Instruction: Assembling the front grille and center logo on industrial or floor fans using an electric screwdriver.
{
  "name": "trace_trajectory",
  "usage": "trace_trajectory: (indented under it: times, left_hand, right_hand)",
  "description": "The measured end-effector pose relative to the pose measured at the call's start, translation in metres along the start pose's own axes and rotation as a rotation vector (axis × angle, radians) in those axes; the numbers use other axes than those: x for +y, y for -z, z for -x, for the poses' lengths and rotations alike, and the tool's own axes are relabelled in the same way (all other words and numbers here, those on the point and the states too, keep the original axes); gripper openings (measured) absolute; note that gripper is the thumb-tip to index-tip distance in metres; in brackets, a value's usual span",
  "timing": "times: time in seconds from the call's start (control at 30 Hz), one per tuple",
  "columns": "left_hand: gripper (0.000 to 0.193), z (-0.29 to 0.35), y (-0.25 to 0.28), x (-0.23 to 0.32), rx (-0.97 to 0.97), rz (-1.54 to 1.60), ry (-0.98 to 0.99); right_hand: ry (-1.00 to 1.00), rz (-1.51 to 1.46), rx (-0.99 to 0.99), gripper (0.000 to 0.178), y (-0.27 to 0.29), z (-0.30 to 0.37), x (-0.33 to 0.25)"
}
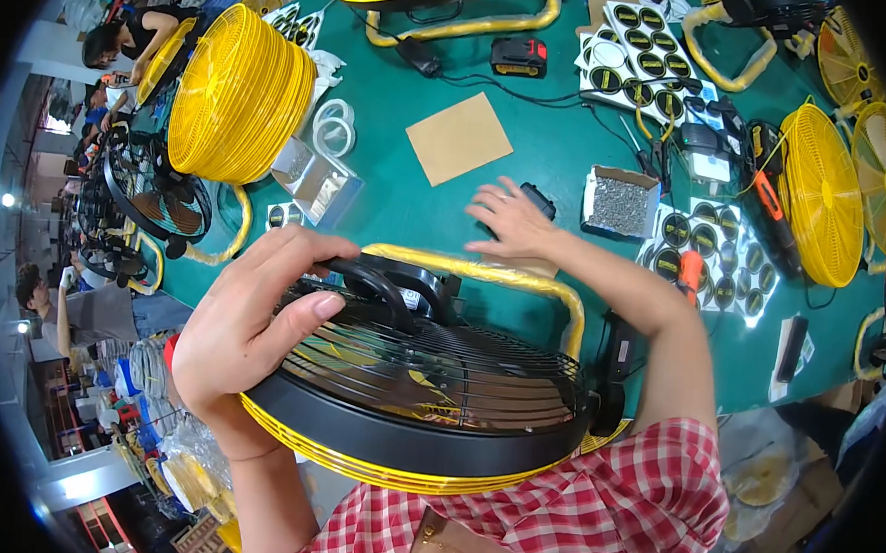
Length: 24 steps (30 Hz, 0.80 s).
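**Fan held by one hand over the desk edge**

Left hand (245, 331) fingers curl shut around the black fan (427, 386) rim and handle; loosening could tip it. Beyond the fingers, right hand (511, 220) lies spread on the green desk (530, 151), holding nothing, near the screw box (620, 203).

We count one black fan (428, 376) with a yellow rim, one stack of yellow grilles (237, 96), one cardboard square (458, 137), one box of screws (619, 203), one red-and-black battery pack (520, 55), two rolls of clear tape (333, 126) and three yellow grilles (818, 191) standing at the right of the worktop (407, 205).
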<state>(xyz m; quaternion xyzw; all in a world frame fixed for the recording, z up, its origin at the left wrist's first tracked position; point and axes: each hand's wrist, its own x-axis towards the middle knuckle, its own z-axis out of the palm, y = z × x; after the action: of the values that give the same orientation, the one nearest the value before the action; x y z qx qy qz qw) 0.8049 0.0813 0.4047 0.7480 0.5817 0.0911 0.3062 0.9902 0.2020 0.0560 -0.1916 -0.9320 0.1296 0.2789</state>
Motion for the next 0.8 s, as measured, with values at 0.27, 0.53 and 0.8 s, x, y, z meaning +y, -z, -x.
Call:
trace_trajectory:
  times: [0.27, 0.53, 0.8]
  left_hand:
    - [0.045, -0.002, -0.003, 0.007, 0.037, 0.008, 0.052]
    - [0.051, -0.004, -0.003, 0.001, 0.025, -0.01, 0.048]
    - [0.051, -0.001, -0.003, -0.002, 0.037, -0.018, -0.003]
  right_hand:
    - [-0.256, -0.222, -0.089, 0.041, -0.008, 0.006, 0.021]
    - [-0.29, -1.478, 0.127, 0.045, 0.074, -0.091, -0.048]
    - [-0.207, -1.546, 0.022, 0.036, 0.074, -0.099, -0.07]
